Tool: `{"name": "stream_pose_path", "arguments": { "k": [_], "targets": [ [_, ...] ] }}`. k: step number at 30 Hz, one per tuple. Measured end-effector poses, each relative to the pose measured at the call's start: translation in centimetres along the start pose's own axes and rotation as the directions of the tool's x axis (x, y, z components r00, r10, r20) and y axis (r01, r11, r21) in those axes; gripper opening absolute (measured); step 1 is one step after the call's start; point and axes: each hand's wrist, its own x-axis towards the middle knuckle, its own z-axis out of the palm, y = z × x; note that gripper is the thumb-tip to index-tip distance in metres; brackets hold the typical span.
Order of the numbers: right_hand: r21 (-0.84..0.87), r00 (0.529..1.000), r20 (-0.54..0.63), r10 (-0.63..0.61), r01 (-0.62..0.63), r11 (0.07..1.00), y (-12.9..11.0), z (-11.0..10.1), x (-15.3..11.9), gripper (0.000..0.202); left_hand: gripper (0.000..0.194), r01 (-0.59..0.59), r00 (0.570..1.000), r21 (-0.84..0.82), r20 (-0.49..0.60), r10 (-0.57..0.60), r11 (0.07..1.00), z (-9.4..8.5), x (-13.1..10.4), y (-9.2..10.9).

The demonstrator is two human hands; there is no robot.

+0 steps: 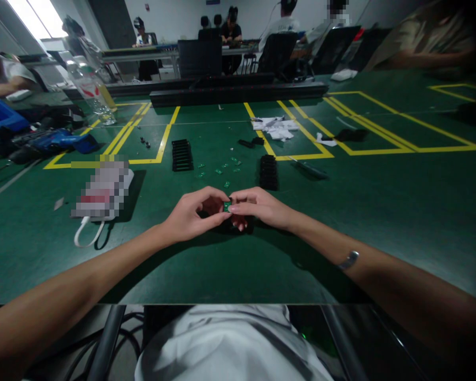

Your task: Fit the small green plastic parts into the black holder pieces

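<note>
Between my two hands, near the middle of the green table [174, 275], is a small green circuit board [227, 206]. My left hand [196, 214] pinches its left side between thumb and fingers. The thumb and forefinger of my right hand [262, 208] press on its right side. A dark bit shows at the board's upper edge, too small to make out. Several similar green boards [219, 171] lie loose just beyond my hands. Behind them to the left is a row of black parts [181, 155], and a second black stack [268, 172] stands to the right.
At left lie a pale device [107, 190] with a white cable, a blue power tool [59, 143] and a plastic bottle [91, 90]. Tweezers [309, 168] and white paper [275, 127] are at right. Long black bars [238, 92] cross the far side; people sit beyond.
</note>
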Motion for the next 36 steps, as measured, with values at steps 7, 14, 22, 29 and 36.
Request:
{"name": "stream_pose_path", "arguments": {
  "k": [7, 14, 22, 29, 36],
  "targets": [
    [0.001, 1.0, -0.001, 0.0, 0.0, 1.0, 0.04, -0.01, 0.0, 0.032, 0.029, -0.005, 1.0, -0.004, 0.005, 0.005, 1.0, 0.0, -0.05, -0.03],
    [0.006, 1.0, -0.009, 0.016, -0.016, 1.0, -0.1, 0.05, 0.09, 0.032, 0.029, -0.001, 1.0, -0.008, 0.013, 0.001, 1.0, -0.07, 0.01, -0.1],
    [-0.026, 1.0, -0.025, 0.001, -0.001, 1.0, 0.13, 0.21, 0.14, 0.031, 0.028, -0.014, 1.0, 0.062, 0.024, 0.012, 0.998, -0.04, -0.03, -0.01],
    [-0.062, 0.997, -0.072, 0.009, -0.014, 0.998, -0.03, 0.69, 0.19, 0.033, 0.028, -0.026, 0.999, 0.099, 0.032, 0.023, 0.995, -0.02, -0.11, -0.15],
    [-0.057, 0.997, -0.078, 0.02, -0.024, 0.998, -0.01, 0.73, 0.19, 0.034, 0.028, -0.025, 0.999, 0.092, 0.038, 0.021, 0.995, 0.0, -0.07, -0.09]
  ]
}}
